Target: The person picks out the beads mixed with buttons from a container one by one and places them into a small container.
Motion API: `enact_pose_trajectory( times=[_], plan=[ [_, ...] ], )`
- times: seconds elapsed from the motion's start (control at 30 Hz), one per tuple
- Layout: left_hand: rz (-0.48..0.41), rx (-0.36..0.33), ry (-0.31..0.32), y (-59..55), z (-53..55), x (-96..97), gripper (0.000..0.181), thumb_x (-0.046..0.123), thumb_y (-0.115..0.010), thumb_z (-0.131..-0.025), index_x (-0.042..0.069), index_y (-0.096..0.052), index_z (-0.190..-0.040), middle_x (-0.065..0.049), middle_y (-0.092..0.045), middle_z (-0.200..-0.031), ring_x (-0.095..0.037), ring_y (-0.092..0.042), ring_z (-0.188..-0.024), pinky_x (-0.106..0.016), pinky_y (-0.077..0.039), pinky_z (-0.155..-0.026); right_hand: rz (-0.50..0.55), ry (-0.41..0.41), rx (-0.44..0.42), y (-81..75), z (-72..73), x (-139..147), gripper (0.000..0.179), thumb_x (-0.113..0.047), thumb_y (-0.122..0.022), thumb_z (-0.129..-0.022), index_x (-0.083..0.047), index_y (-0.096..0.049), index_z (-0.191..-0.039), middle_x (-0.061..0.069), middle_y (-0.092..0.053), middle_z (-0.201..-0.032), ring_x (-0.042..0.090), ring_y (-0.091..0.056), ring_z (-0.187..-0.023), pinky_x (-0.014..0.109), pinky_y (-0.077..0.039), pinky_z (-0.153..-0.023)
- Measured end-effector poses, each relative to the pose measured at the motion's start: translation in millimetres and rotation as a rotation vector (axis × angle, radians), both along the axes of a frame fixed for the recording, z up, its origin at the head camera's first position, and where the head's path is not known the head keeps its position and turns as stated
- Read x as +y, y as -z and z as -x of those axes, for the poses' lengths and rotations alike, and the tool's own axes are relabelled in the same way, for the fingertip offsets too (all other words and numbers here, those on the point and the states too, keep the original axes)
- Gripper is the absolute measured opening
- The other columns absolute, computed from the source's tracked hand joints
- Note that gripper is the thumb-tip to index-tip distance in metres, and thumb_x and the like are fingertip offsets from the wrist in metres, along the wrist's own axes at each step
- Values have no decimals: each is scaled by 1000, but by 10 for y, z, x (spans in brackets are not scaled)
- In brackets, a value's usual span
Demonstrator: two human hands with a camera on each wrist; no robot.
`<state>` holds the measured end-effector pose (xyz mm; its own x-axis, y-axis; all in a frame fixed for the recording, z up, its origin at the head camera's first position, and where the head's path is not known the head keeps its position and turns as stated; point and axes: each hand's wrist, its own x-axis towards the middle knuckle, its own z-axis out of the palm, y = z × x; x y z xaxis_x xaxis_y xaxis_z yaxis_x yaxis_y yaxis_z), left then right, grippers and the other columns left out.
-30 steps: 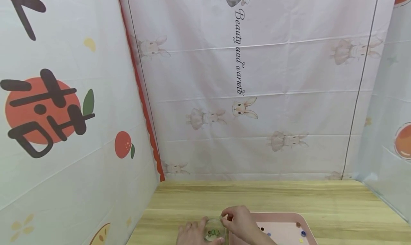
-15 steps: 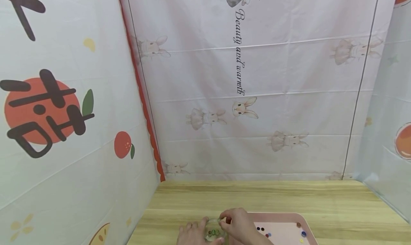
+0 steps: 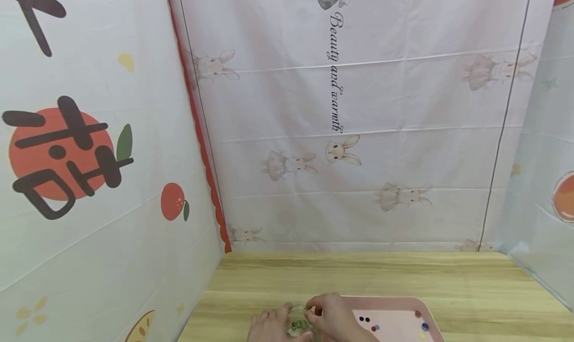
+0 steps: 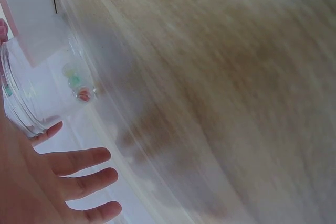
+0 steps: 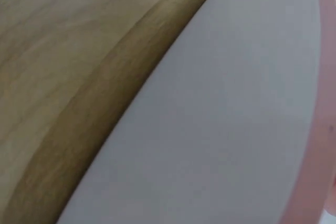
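Steadying the clear jar [image 4: 44,85] from the left — probably against tipping — the left hand [image 3: 270,326] holds it between thumb and forefinger, greenish beads [image 3: 299,324] inside. The right hand [image 3: 334,313] bends over its rim; I cannot tell whether it pinches anything. Rightward, the pink tray [image 3: 405,300] presumably corrals small coloured pieces [image 3: 425,326].

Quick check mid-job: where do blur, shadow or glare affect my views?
Head: evenly lit, though the small green pieces lack fine detail. Left wrist: the table looks soft and smeared, with darker patches; the clear jar shows pale reflections. Right wrist: dim, the pale side of the tray nearly featureless, a dark shadow band beside it.
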<state>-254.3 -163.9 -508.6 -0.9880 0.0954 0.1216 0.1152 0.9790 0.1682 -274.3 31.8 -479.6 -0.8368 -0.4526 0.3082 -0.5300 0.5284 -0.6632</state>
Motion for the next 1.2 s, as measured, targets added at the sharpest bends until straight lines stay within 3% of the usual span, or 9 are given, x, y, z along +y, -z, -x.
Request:
enact_pose_trajectory(
  times=[0.27,0.47,0.6,0.8,0.87,1.13,1.2],
  plan=[
    [6,-12,-9,-22,6,26,106,100,-34,-66,21,-60,-132,-5,-65,-86,-27,-60,-83,-55,-43,-81,-6,31,-29,36,-19,-12,18,-22,-73,-87,-10,-76,-101,-15,-52,-61,-2,-41,-47,18,-36,-43],
    [11,-13,-10,-32,6,32,104,99,-33,-66,23,-60,-131,-3,-64,-83,-25,-58,-79,-54,-43,-78,-2,20,-9,22,-29,-31,18,-20,-73,-87,-9,-76,-101,-14,-49,-57,-3,-38,-43,17,-32,-41],
    [9,-3,-14,-20,2,36,103,100,-31,-67,25,-60,-132,-2,-63,-81,-24,-56,-75,-53,-43,-76,8,10,-40,-7,-41,-45,19,-22,-73,-89,-9,-76,-103,-13,-46,-53,-2,-33,-40,18,-26,-40],
    [18,21,-17,4,-33,47,106,102,-29,-64,25,-60,-130,-2,-62,-81,-25,-56,-75,-52,-43,-78,90,-23,-203,-59,-52,4,22,-23,-69,-94,-9,-75,-109,-6,-55,-56,4,-40,-41,22,-35,-41],
    [6,27,-15,13,-43,46,106,101,-31,-63,24,-61,-130,-2,-63,-84,-26,-57,-78,-53,-44,-81,98,-20,-220,-78,-40,42,22,-23,-68,-94,-9,-75,-110,-5,-57,-57,5,-41,-43,22,-36,-42],
    [-7,-12,-2,-5,8,23,105,100,-35,-65,23,-60,-131,-4,-63,-82,-25,-57,-75,-54,-44,-76,54,26,-7,-164,63,282,16,-18,-69,-93,-8,-76,-104,-11,-58,-58,-1,-47,-45,19,-40,-43],
    [-12,-28,-5,-9,24,14,105,100,-35,-65,23,-60,-132,-5,-63,-82,-25,-57,-75,-54,-44,-75,55,51,8,-186,90,359,15,-18,-69,-93,-10,-76,-104,-11,-59,-60,-1,-46,-46,20,-40,-43]
  ],
)
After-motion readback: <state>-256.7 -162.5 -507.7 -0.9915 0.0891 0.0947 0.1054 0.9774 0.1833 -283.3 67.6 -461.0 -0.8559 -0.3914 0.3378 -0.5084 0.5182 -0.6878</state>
